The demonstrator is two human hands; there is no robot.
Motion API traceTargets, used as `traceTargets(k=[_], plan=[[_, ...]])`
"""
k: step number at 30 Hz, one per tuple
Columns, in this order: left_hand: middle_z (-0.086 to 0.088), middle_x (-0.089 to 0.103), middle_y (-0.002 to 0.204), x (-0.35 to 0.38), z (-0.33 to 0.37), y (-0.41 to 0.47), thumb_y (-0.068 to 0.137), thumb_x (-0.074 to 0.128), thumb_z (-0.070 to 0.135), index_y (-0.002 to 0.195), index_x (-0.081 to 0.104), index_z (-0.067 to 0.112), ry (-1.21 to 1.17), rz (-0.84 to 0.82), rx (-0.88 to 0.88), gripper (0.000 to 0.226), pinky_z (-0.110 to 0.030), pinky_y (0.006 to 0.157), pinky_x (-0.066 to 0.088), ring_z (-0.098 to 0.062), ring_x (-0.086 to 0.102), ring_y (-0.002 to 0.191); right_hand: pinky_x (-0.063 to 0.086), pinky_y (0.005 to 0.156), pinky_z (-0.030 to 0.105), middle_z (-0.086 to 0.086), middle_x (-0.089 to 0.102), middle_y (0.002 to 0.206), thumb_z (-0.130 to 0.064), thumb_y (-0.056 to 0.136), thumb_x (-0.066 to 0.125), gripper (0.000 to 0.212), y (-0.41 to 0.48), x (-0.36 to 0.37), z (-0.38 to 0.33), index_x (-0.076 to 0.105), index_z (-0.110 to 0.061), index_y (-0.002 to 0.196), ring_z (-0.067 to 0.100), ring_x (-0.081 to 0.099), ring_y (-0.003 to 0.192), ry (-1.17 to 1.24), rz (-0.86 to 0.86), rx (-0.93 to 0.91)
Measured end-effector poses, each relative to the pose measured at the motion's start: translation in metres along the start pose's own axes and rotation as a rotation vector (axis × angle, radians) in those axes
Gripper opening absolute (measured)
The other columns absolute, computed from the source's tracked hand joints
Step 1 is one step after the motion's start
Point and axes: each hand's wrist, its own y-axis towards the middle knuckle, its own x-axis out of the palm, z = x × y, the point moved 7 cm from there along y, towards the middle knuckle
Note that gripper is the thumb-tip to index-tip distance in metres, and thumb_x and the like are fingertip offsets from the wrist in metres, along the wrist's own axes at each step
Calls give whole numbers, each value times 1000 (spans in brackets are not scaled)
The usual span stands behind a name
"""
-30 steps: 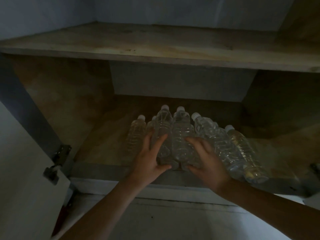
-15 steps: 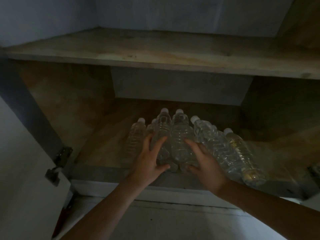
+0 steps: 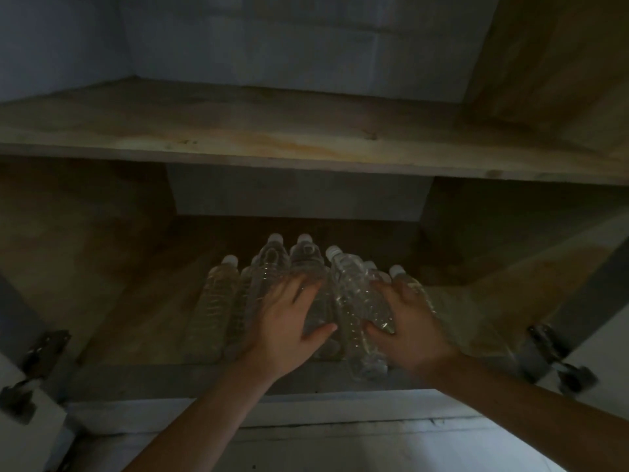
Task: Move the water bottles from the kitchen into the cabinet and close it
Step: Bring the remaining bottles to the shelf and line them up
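Six white caps (image 3: 275, 237) show among the water bottles (image 3: 218, 301); a seventh bottle may be wedged between them, but the dim light leaves me unsure. They lie on their sides on the lower shelf (image 3: 143, 311) of the cabinet (image 3: 85, 240), packed at the middle of that shelf near its front edge, caps pointing toward its back. One tilted bottle (image 3: 357, 301) rides on top of the others, slanted across them.

My left hand (image 3: 289, 325) lies flat on the middle bottles, fingers spread and straight, pressing rather than gripping. My right hand (image 3: 412, 332) rests on the bottles at the right of the pile, fingers laid out over them and thumb against the tilted bottle. I see no finger curled round anything.

I judge these clear, ribbed bottles to be full, so weighty. They are likely thin-walled, easily dented, smooth and apt to roll. The ribbed waist looks the best place to grasp one.

Above the lower shelf runs one upper shelf (image 3: 306, 131) of bare wood. At the lower shelf's front corners sit a left hinge (image 3: 44, 349) and a right hinge (image 3: 548, 349), two in all. The cabinet is not yet closed.
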Motion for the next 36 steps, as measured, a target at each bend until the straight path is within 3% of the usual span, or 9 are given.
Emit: traceTargets(k=[5,7,9,10,17,22,27,31,36], plan=[[-1,48,147,12,1,4,88,47,57,142,46,20,71,-107,6,66,-38,110,39,-19,43,136,16,122,35,-13,25,158,-35,85,70,77,5,-3,7,30,-33,151,20,4,152,161,-57,6],[2,39,153,12,-2,4,90,55,49,147,40,22,61,-147,26,64,-33,115,31,-15,35,141,31,118,38,-19,45,143,-33,79,75,68,7,1,10,45,-37,140,18,27,146,333,-83,63],[6,35,155,9,-4,6,90,59,47,148,38,25,47,-175,48,65,-27,116,27,-12,31,143,52,98,37,-17,68,115,-38,72,77,57,9,8,12,56,-36,125,11,64,113,423,-69,105],[7,34,155,8,-5,7,89,60,47,148,38,26,36,-182,51,66,-26,116,26,-11,31,143,56,90,35,-16,72,104,-40,70,76,56,10,10,11,58,-35,122,5,68,99,430,-48,113],[7,42,149,7,-7,7,84,68,44,145,41,25,-5,-177,47,70,-21,110,27,-11,38,137,49,69,6,-19,70,91,-21,79,80,39,19,26,-13,60,-30,111,-12,65,84,580,14,49],[9,36,150,8,4,7,78,65,58,149,30,31,11,-219,84,84,-24,109,27,-10,31,137,56,87,26,-5,73,110,-13,92,66,41,14,27,-13,56,-25,129,9,69,102,793,-127,27],[10,31,155,14,9,11,78,63,64,151,26,34,-7,-256,93,86,-31,115,21,-12,27,142,40,109,24,-13,56,137,-48,74,76,82,-9,32,7,37,-34,145,0,51,125,362,-292,-123],[14,28,157,22,10,16,83,57,64,150,29,35,15,-278,124,78,-25,113,9,-8,21,145,4,102,-4,-13,35,147,-44,75,80,93,-12,34,20,29,-23,151,-2,28,132,5,-315,-237],[17,29,156,25,6,18,86,54,63,148,32,38,9,-269,117,70,-29,116,12,-7,22,145,22,119,26,-1,38,154,-51,73,78,93,-1,49,30,37,-18,150,14,31,142,-20,-273,-243]])
